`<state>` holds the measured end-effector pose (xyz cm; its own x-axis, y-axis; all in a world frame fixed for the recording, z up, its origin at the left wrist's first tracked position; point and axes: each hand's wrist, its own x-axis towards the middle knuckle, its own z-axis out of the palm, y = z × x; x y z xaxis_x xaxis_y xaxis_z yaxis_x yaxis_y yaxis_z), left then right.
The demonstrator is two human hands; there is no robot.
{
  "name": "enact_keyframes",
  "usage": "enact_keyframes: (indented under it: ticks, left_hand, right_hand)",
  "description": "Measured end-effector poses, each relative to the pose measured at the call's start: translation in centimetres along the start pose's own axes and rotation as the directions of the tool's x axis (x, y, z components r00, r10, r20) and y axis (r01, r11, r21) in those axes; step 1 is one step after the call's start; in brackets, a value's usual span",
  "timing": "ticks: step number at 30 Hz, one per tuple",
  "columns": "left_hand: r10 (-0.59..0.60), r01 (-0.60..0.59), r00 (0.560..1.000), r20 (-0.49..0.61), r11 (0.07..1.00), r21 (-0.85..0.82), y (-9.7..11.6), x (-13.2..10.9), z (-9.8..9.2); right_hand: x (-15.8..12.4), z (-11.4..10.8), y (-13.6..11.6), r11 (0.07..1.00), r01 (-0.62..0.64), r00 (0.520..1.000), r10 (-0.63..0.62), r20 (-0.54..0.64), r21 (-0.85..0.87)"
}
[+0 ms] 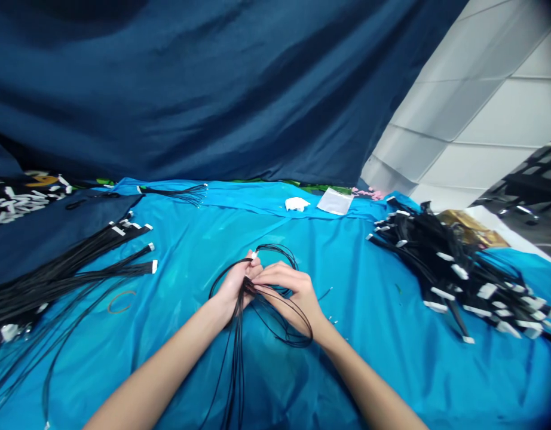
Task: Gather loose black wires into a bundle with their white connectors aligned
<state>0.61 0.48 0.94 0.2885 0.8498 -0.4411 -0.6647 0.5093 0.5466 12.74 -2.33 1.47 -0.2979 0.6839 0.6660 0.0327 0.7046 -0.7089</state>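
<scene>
Near the middle of the blue cloth, my left hand (236, 285) is closed around a bundle of thin black wires (236, 352). A white connector (254, 255) pokes up at its fingertips. Some wires arc up from there and loop round to the right, while others hang down toward the near edge. My right hand (293, 292) meets the left one, its fingers pinched on wires of the same bundle. A loop of wire crosses in front of the right wrist. The fingertips partly hide the spot where both hands grip.
Black cables with white connectors lie at left (78, 263), and a larger heap of cables (455, 269) is at right. A rubber band (121, 302) rests near the left cables. Farther back are a crumpled white piece (297, 204), a clear bag (335, 202) and a small cable bundle (179, 193).
</scene>
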Motion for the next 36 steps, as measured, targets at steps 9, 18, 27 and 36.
enact_keyframes:
  ticks: [9,18,27,36]
  left_hand:
    - [0.053,-0.053,0.999,-0.007,0.999,-0.007,0.1,-0.2,0.0]
    - [0.085,-0.085,0.996,-0.012,0.996,0.009,0.1,0.2,-0.5]
    - [0.154,-0.155,0.988,0.025,0.986,0.059,-0.1,0.6,-1.0]
    - [0.216,-0.207,0.975,-0.047,0.969,0.137,-0.9,0.3,-0.5]
  right_hand:
    - [0.0,0.0,-0.4,0.995,0.064,0.990,-0.053,0.129,-0.080]
    - [0.1,-0.2,-0.5,0.992,0.082,0.974,-0.059,0.219,-0.096]
    - [-0.1,0.0,-0.3,0.993,0.005,0.991,0.010,0.132,-0.116]
    - [-0.1,0.2,0.1,0.985,-0.128,0.990,0.133,0.041,-0.112]
